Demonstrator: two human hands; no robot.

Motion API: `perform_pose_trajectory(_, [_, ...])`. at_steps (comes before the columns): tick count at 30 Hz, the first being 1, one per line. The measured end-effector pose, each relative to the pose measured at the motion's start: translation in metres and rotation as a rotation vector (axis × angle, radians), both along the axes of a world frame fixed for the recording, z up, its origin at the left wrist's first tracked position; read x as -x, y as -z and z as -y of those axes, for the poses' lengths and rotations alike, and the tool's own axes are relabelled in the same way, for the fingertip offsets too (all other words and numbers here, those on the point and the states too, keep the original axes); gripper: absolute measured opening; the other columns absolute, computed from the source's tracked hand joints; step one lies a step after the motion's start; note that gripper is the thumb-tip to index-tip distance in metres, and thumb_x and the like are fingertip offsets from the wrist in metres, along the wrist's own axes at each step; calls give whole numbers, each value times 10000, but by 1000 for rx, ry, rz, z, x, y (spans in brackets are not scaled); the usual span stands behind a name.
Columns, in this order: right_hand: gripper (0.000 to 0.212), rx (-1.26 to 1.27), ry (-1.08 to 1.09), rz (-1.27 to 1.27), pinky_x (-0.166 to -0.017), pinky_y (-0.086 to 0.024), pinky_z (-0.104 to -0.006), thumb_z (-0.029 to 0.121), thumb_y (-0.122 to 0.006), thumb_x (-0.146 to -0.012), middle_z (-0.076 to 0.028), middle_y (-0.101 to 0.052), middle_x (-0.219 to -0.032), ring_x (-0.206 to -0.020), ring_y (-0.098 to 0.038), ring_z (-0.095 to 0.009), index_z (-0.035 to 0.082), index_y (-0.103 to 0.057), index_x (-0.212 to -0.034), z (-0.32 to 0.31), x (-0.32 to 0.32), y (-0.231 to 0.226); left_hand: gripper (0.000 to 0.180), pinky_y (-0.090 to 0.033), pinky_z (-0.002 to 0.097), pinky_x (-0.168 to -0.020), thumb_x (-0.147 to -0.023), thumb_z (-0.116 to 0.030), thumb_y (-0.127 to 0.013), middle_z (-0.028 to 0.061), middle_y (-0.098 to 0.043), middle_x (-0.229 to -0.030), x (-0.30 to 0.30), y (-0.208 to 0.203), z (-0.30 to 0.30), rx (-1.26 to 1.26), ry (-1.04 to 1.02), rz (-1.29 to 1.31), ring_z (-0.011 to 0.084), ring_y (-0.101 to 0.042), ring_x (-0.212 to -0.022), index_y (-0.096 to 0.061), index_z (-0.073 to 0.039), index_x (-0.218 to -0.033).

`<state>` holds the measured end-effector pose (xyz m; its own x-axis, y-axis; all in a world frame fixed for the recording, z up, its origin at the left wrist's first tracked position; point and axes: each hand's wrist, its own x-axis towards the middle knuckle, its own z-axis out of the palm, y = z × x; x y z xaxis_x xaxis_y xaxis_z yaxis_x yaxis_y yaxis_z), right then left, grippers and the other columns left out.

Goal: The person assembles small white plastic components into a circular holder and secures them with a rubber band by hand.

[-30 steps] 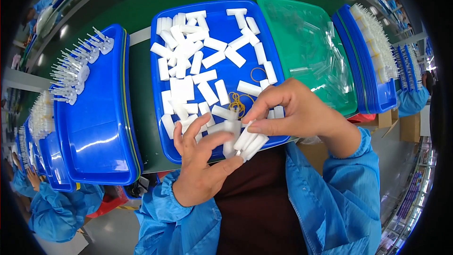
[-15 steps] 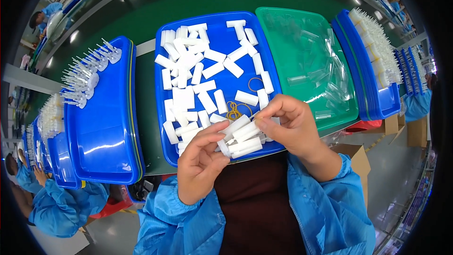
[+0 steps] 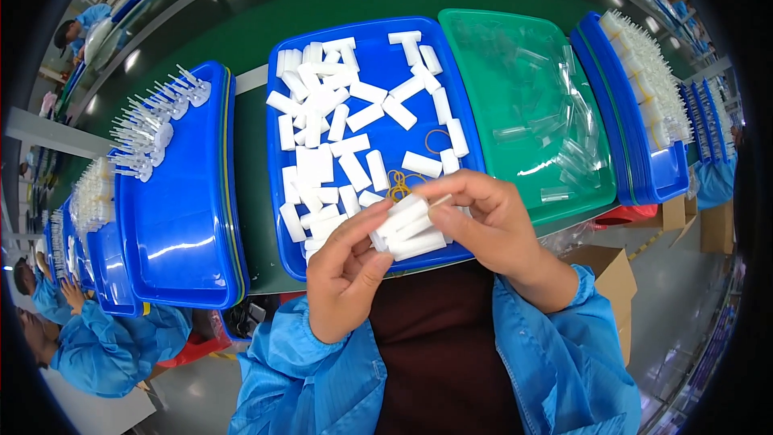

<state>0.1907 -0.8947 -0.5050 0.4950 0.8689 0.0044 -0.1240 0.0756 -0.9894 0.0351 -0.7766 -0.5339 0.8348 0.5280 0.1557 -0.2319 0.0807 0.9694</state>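
White oblong plastic pieces, stacked in a small bundle, sit between our two hands at about six o'clock, over the near rim of the blue plastic tray. They look flat, matte and alike in size, lying side by side in layers. Our left hand pinches the bundle's left end; our right hand grips it from above and the right. Loose white pieces fill the tray at twelve o'clock, with yellow rubber bands among them.
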Motion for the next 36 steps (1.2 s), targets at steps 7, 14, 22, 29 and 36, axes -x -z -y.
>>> perform_pose_trajectory(7, [484,-61,-21,393,-843,-445,-334,115,-762,-721,-59,-675,-976,-944,-625,-188,81,-594,-1174,2,-1,8,356,-440,272,-908,-937,-68,-516,141,-576,-1174,-1,-3,-6,277,11,-62,171,-557,-1059,-467,36,-1274])
perform_pose_trajectory(14, [365,-86,-57,540,-829,-417,-304,120,-772,-702,-46,-679,-963,-904,-636,-196,109,-668,-1051,6,-9,19,342,-420,289,-928,-916,-45,-527,136,-544,-1192,-6,-5,-4,264,98,-3,179,-537,-1085,-446,21,-1242])
perform_pose_trajectory(22, [393,-101,-42,554,-799,-398,-312,164,-742,-731,-19,-679,-911,-828,-650,-171,138,-631,-1107,11,-1,17,302,-368,334,-965,-833,13,-568,158,-437,-1236,-11,-1,3,25,189,-31,223,-464,-1130,-463,-30,-1113])
perform_pose_trajectory(29, [242,-137,24,581,-781,-393,-315,110,-719,-760,-34,-670,-844,-759,-649,-173,92,-630,-984,12,11,17,308,-388,375,-967,-748,57,-581,193,-420,-1278,-15,-5,11,-224,83,-136,280,-485,-1141,-474,-31,-1023])
perform_pose_trajectory(36, [359,-119,14,903,-798,-385,-347,166,-688,-779,-38,-662,-972,-877,-626,-196,136,-614,-1129,25,-13,-3,268,-414,405,-957,-697,65,-581,190,-453,-1263,-12,-9,2,-422,-39,-108,321,-531,-1129,-534,-18,-948])
